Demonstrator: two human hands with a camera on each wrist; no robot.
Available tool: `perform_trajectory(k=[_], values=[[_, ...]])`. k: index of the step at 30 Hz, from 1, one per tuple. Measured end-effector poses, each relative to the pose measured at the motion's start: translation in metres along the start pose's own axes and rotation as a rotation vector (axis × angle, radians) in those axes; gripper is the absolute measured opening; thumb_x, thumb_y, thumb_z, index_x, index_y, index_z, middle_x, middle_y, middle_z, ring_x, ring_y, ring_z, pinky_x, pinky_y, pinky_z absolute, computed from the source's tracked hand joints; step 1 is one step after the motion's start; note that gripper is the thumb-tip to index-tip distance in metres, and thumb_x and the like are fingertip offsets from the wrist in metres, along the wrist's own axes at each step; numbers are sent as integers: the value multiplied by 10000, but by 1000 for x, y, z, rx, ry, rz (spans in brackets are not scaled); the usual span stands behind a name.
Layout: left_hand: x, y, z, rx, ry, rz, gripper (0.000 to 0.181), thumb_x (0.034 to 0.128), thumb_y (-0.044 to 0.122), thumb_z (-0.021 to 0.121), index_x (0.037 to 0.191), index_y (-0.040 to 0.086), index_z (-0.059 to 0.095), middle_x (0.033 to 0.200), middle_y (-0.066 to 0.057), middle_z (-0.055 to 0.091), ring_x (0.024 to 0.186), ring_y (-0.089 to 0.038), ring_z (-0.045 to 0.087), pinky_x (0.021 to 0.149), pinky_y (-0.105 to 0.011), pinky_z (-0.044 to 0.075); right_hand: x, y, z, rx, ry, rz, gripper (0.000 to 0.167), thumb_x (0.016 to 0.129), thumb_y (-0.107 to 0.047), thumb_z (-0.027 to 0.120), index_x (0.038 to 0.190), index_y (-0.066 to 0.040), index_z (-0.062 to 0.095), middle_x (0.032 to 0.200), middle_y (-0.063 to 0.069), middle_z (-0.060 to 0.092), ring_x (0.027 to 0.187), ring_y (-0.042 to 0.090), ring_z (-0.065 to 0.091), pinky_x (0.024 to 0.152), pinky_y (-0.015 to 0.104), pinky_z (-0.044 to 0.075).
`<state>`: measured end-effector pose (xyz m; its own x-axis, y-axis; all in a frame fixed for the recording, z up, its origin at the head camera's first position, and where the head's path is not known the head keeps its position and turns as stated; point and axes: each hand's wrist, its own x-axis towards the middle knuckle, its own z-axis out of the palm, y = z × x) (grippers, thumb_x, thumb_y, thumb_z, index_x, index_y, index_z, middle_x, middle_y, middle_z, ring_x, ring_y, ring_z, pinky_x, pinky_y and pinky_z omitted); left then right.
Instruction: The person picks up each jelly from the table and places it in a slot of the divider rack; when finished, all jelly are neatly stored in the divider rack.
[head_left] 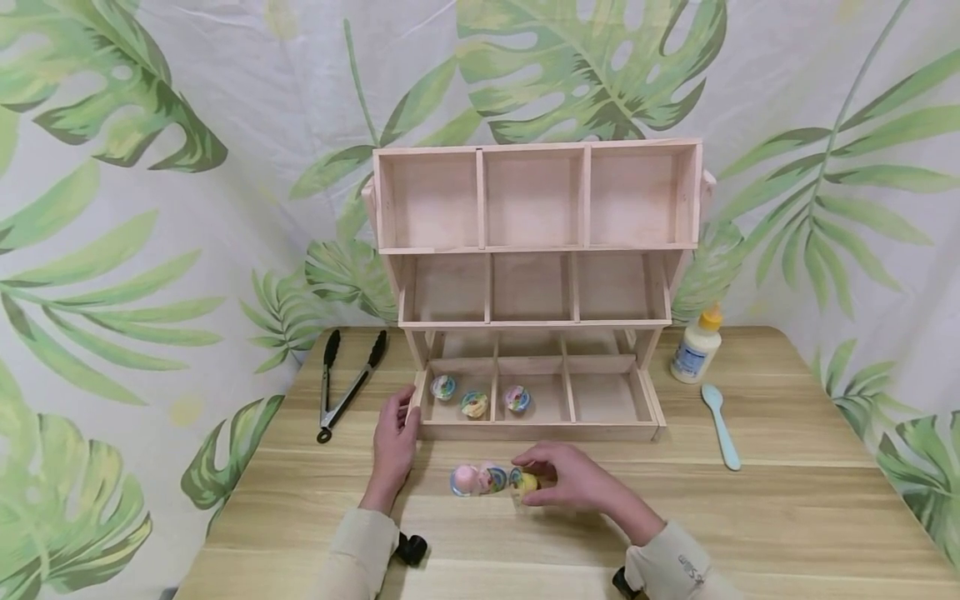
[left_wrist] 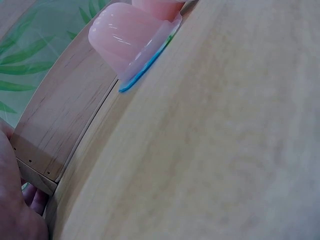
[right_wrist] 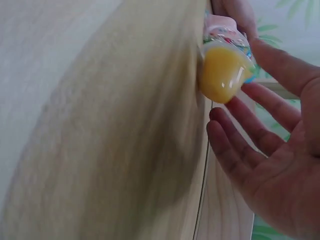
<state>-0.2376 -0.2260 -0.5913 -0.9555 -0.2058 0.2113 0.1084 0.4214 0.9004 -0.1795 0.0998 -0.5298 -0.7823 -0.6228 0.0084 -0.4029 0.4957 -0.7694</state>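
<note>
On the wooden rack's (head_left: 536,432) lower left corner lies my left hand (head_left: 395,437); the left wrist view shows its fingers (left_wrist: 36,198) about that corner. My right hand (head_left: 572,477) pinches a yellow jelly cup (right_wrist: 222,75) between thumb and forefinger, low over the table; its other fingers are spread. The cup is tilted with its printed lid facing left. Just left of it are two pink jelly cups (head_left: 467,478): the left one stands lid down, the other is tipped. Three jelly cups lie in the bottom tier, two in the left compartment (head_left: 443,387) and one in the middle (head_left: 517,399).
The rack's upper tiers (head_left: 534,200) rise toward the patterned cloth (head_left: 247,100). Black-tipped tongs (head_left: 348,383) lie left of the rack. A glue bottle (head_left: 697,348) with a yellow cap and a light blue spoon (head_left: 722,427) are on its right. Wood-grain table (head_left: 795,517) extends around.
</note>
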Motion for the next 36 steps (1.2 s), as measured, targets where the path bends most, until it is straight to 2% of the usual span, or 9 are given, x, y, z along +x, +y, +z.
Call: perform_trajectory(k=[7, 11, 17, 25, 30, 36], values=[[1, -1, 1, 6, 12, 1, 407, 1077, 201, 533, 1477, 125, 534, 1390, -127, 578, 1197, -285, 604, 989, -409, 498, 6, -3, 8, -97, 18, 9, 441, 834, -219, 865, 1234, -95, 726, 1128, 4, 708, 985, 166, 635, 862, 302, 519], [0, 0, 1, 2, 4, -5, 409, 1077, 195, 532, 1480, 125, 529, 1393, -129, 573, 1200, -284, 601, 986, -413, 491, 7, -4, 8, -57, 13, 25, 397, 840, -192, 860, 1200, -92, 725, 1044, -15, 694, 912, 141, 624, 777, 253, 513], [0, 1, 1, 3, 2, -6, 413, 1079, 201, 530, 1485, 127, 526, 1396, -130, 573, 1205, -287, 603, 991, -430, 492, 8, -5, 8, 22, 12, 47, 351, 854, -140, 848, 1162, -61, 699, 984, 31, 683, 866, 185, 644, 715, 208, 522], [0, 2, 0, 0, 1, -3, 413, 1079, 205, 530, 1485, 128, 526, 1402, -131, 568, 1210, -290, 596, 1004, -444, 485, 8, -4, 2, 46, 65, 72, 463, 846, -183, 845, 1249, -54, 658, 1046, -4, 667, 929, 132, 626, 808, 232, 551], [0, 1, 0, 7, 4, 4, 406, 1077, 203, 537, 1477, 131, 535, 1393, -126, 569, 1199, -275, 591, 995, -410, 479, 10, -6, -5, 108, 92, 51, 564, 872, -162, 822, 1368, -9, 604, 1099, 45, 654, 1011, 186, 622, 880, 308, 578], [0, 0, 0, 15, 2, 11, 406, 1075, 198, 538, 1475, 127, 536, 1383, -130, 568, 1198, -273, 586, 995, -401, 473, 9, -8, -14, 178, 133, 54, 508, 893, -164, 809, 1362, -71, 639, 1140, 84, 643, 1059, 225, 619, 937, 380, 578]])
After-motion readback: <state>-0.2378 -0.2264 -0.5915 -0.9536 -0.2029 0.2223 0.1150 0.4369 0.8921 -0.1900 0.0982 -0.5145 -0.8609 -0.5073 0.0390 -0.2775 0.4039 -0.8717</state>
